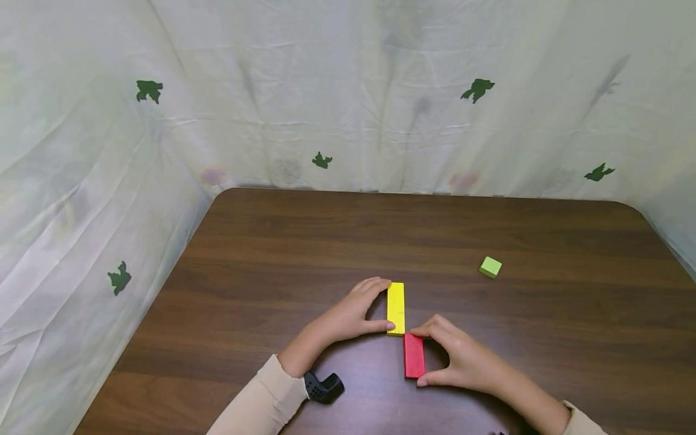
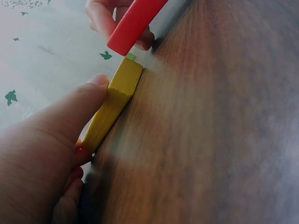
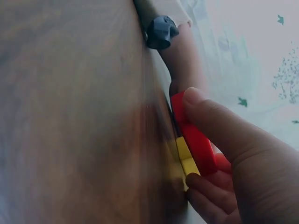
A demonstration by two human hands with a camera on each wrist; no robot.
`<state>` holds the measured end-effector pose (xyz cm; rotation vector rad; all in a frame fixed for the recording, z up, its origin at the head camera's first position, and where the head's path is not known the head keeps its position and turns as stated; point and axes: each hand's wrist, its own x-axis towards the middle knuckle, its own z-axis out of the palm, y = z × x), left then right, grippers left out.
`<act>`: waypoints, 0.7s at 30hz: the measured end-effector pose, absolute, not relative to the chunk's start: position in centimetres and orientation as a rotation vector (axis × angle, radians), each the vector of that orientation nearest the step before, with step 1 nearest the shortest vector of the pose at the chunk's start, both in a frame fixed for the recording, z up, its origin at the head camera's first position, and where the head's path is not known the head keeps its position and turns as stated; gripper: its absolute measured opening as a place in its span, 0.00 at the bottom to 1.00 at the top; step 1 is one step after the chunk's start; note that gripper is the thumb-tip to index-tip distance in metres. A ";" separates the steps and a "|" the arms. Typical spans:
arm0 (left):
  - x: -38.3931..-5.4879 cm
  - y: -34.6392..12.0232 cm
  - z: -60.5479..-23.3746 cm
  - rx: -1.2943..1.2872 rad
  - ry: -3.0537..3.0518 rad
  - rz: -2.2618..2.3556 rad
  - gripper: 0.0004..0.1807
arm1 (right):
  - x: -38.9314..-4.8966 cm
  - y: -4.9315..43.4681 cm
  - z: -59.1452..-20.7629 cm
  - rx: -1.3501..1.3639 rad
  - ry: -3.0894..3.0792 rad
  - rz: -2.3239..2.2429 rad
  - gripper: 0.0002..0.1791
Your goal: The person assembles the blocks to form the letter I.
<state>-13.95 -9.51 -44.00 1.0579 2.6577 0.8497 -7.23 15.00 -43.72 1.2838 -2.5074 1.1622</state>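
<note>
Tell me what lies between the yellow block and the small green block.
In the head view, only bare brown tabletop lies between the yellow block and the small green block.

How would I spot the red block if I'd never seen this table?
Start at the brown wood-grain table and find the person's right hand. Between its thumb and fingers is the oblong red block. Its colour sets it apart from the yellow block in the left hand and the smaller light-green block farther away.
</note>
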 end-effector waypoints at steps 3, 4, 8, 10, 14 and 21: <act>-13.9 -9.5 -44.0 1.064 2.657 0.857 0.42 | -7.1 14.7 -43.8 1.300 -2.498 1.162 0.36; -13.9 -9.5 -44.0 1.067 2.657 0.860 0.42 | -7.1 14.6 -43.8 1.302 -2.501 1.164 0.36; -13.9 -9.6 -43.9 1.069 2.656 0.865 0.42 | -6.9 14.3 -43.8 1.315 -2.508 1.147 0.35; -13.9 -9.6 -43.9 1.066 2.655 0.865 0.42 | -6.9 14.0 -43.8 1.305 -2.518 1.119 0.35; -13.9 -9.6 -43.9 1.061 2.654 0.870 0.42 | -6.7 13.7 -43.7 1.273 -2.536 1.042 0.34; -13.9 -9.5 -43.9 1.052 2.656 0.868 0.42 | -6.4 13.0 -43.7 1.206 -2.621 0.910 0.35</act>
